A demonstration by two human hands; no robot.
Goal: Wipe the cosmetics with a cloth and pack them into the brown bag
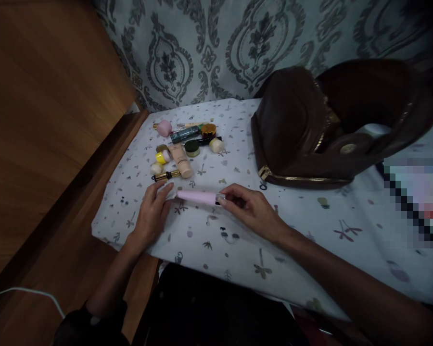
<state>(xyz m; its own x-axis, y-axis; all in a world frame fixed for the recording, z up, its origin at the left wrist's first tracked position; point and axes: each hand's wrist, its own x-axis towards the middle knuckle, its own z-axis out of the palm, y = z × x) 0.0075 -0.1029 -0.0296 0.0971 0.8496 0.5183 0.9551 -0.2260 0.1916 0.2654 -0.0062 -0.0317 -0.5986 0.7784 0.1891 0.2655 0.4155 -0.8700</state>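
You had the pale pink tube [198, 196] near the centre of the frame, lying nearly level between your hands just above or on the cloth-covered tabletop [195, 247]; whether it touched the cloth you could not tell from this angle. Your right hand [253, 207] was closed in a narrow pinch, thumb and fingers on the clear and black end of the tube. Your left hand [151, 215] was at the opposite end, its fingers bent close to the tip, where a small whitish thing [172, 193] showed; it was too dim to tell whether those fingers gripped it, the tube, or neither.

The step in hand seemed to be two-handed handling of the tube, with the right side giving the firm hold. The next move, as far as one could judge, called for keeping that pinch steady and the tube level, and for minding the gold-coloured tube [166, 176], which lay just beyond your left fingertips.

Farther up, left of centre, a loose cluster took in a beige squeeze tube [181, 161], a green-lidded jar [192, 148], a yellow jar [162, 157] and a pink bottle [163, 128]. The brown bag [292, 129] stood upper right, well apart from the cluster.
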